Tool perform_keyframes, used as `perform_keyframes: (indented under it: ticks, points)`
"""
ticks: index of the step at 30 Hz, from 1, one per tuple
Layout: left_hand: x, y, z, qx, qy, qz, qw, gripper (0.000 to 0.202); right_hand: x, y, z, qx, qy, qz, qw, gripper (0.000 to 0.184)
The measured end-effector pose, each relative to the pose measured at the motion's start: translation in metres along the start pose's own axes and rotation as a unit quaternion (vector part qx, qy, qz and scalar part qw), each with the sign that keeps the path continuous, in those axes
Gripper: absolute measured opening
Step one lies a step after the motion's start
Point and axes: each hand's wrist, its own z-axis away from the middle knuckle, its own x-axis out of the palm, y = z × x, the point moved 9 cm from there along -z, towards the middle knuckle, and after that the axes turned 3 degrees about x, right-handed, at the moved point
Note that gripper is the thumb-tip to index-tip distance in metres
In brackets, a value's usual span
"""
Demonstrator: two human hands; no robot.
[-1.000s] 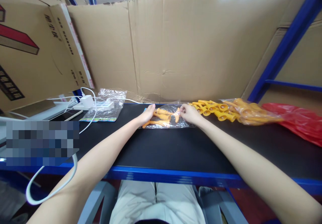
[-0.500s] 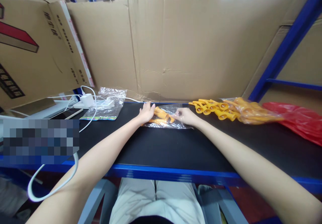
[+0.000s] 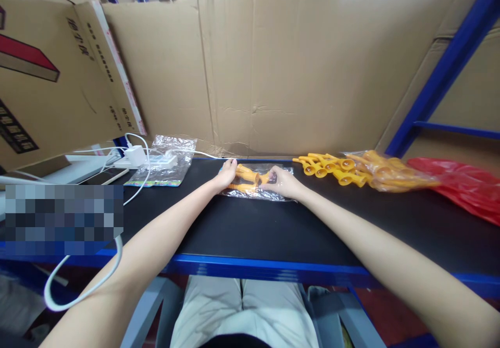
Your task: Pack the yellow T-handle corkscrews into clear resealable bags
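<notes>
A clear plastic bag (image 3: 255,196) lies crosswise on the black tabletop, with several orange horn-shaped plastic pieces (image 3: 246,187) in it. My left hand (image 3: 227,174) grips the left end of the bag and pieces, its fingers curled and partly hidden. At the right part of the bag, the thumb and fingers of my right hand (image 3: 284,182) close around an orange horn-shaped piece (image 3: 266,177) pointing toward the others. Whether the bag's film lies between these fingers and the piece, I cannot tell.
Loose orange horn-shaped pieces (image 3: 328,166) and a filled clear bag (image 3: 390,172) lie to the right, beside red plastic bags (image 3: 464,189). Left are another clear bag (image 3: 179,168), a power strip (image 3: 158,161) and white cables (image 3: 149,168). A cardboard wall (image 3: 297,72) stands behind.
My right hand has shifted slightly left and its fingers have come onto an orange piece. My left hand's fingers have drawn closer together. The pieces in the bag show more plainly.
</notes>
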Motion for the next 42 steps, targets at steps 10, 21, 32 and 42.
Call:
perform_keyframes:
  ticks: [10,21,32,42]
  points:
    - [0.003,-0.003,0.002,-0.039,-0.009,0.062,0.997,0.055,-0.001,0.004,-0.002,0.005,0.018,0.0,1.0,0.025]
    - [0.008,0.017,0.004,0.113,-0.052,-0.219,0.968,0.047,0.008,0.003,-0.006,-0.025,-0.02,-0.014,0.999,0.028]
    - [0.007,0.031,0.007,0.164,-0.041,-0.173,0.97,0.031,0.012,0.004,-0.006,-0.018,-0.056,0.05,0.997,0.038]
    - [0.012,0.029,0.007,0.156,-0.079,-0.172,0.97,0.018,0.01,-0.001,-0.003,-0.012,-0.069,0.055,0.996,0.033]
